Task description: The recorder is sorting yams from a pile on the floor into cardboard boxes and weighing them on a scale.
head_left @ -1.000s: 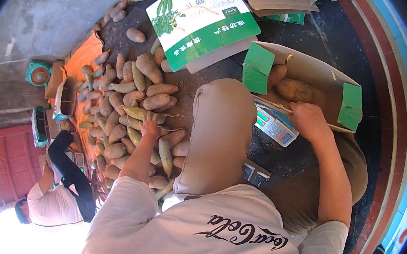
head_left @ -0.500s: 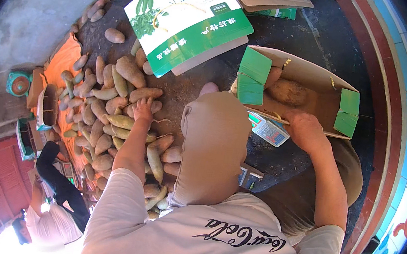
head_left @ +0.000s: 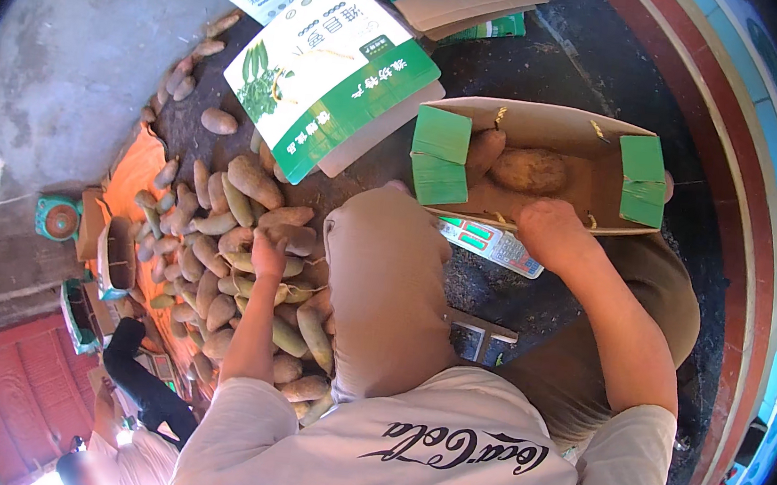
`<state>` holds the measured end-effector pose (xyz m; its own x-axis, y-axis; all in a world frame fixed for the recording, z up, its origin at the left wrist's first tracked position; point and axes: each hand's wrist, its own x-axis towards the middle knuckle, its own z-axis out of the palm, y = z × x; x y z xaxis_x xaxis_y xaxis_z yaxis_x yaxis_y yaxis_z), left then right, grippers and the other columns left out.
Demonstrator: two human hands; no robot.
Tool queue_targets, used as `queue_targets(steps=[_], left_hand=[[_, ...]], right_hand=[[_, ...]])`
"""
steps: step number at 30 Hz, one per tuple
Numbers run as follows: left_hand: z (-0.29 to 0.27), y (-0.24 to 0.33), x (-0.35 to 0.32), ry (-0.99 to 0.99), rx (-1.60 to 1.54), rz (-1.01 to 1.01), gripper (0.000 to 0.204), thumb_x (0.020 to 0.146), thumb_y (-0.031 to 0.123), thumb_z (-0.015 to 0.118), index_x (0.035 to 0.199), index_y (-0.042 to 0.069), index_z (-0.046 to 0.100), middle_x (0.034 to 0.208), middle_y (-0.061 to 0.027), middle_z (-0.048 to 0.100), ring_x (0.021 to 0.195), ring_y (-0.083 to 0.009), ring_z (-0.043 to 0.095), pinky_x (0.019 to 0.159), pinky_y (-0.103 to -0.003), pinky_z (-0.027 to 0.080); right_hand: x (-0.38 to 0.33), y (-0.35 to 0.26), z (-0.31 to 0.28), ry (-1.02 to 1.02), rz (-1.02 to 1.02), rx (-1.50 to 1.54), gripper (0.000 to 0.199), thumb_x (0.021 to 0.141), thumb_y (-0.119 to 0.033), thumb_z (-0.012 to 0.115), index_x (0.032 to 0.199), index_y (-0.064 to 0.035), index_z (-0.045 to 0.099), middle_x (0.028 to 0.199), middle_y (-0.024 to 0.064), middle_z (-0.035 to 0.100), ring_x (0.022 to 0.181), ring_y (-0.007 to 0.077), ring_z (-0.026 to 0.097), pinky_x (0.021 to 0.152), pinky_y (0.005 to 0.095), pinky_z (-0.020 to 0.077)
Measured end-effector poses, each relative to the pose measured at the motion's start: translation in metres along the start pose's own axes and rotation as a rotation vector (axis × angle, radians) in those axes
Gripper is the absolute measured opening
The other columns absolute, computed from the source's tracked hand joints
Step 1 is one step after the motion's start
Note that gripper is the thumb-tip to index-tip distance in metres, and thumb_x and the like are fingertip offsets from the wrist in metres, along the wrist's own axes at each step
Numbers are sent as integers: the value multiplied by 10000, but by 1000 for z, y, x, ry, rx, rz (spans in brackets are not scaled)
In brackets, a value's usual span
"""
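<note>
A soil-coated heap of brown and greenish root vegetables (head_left: 208, 266) lies on the left. My left hand (head_left: 267, 254) is down in it, its fingers curled on a brown root vegetable (head_left: 298, 241) and partly hidden. To the right, my right hand (head_left: 552, 233) grips the near wall of an open cardboard box (head_left: 596, 160) with green end flaps. Inside the box are a large brown root (head_left: 529, 170) and a smaller reddish one (head_left: 485, 154). Partly under the box, a digital scale (head_left: 492, 244) shows its keypad and lit display.
Flattened white-and-green cartons (head_left: 330, 75) lie ahead, beside folded cardboard (head_left: 470, 5). An orange sheet (head_left: 139, 164) edges the heap. Another person (head_left: 139, 453) works at the lower left near open boxes (head_left: 117, 257). A curved red-brown ledge (head_left: 732, 260) borders the right side.
The view has shifted, and the box appears further left and more level. My left hand has gone from lying spread on a root to curling its fingers. My right hand keeps hold of the box wall.
</note>
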<state>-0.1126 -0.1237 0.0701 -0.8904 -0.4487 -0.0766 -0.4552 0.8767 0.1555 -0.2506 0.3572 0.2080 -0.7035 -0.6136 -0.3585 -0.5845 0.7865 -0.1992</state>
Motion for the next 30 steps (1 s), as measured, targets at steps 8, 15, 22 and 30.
queue_targets(steps=[8, 15, 22, 30], left_hand=[[-144, 113, 4, 275, -1045, -4, 362, 780, 147, 682, 1028, -12, 473, 933, -83, 544, 840, -153, 524, 737, -267, 459], [-226, 268, 1, -57, -1249, 251, 328, 809, 131, 638, 1035, -34, 465, 981, -106, 540, 891, -170, 560, 785, -297, 497], [-205, 366, -7, -649, -1241, 357, 283, 850, 124, 564, 1074, -34, 491, 1034, -103, 551, 940, -174, 550, 840, -305, 464], [-167, 244, 29, 28, -825, 323, 251, 820, 104, 599, 1032, -29, 571, 996, -132, 612, 974, -193, 575, 858, -282, 434]], right_hand=[[-3, -1, 3, 37, -29, 9, 149, 707, -54, 546, 780, -11, 668, 824, 173, 648, 819, 301, 639, 689, 379, 511], [-4, -4, -1, -16, 11, -17, 182, 753, -70, 539, 864, -18, 674, 923, 154, 653, 868, 284, 638, 701, 365, 511], [-2, -4, 4, 14, 13, -19, 191, 763, -98, 534, 870, -28, 676, 915, 150, 656, 866, 277, 641, 689, 374, 513], [-8, -14, -10, -140, -8, -42, 182, 756, -101, 537, 842, -28, 681, 894, 140, 660, 843, 265, 646, 662, 372, 511]])
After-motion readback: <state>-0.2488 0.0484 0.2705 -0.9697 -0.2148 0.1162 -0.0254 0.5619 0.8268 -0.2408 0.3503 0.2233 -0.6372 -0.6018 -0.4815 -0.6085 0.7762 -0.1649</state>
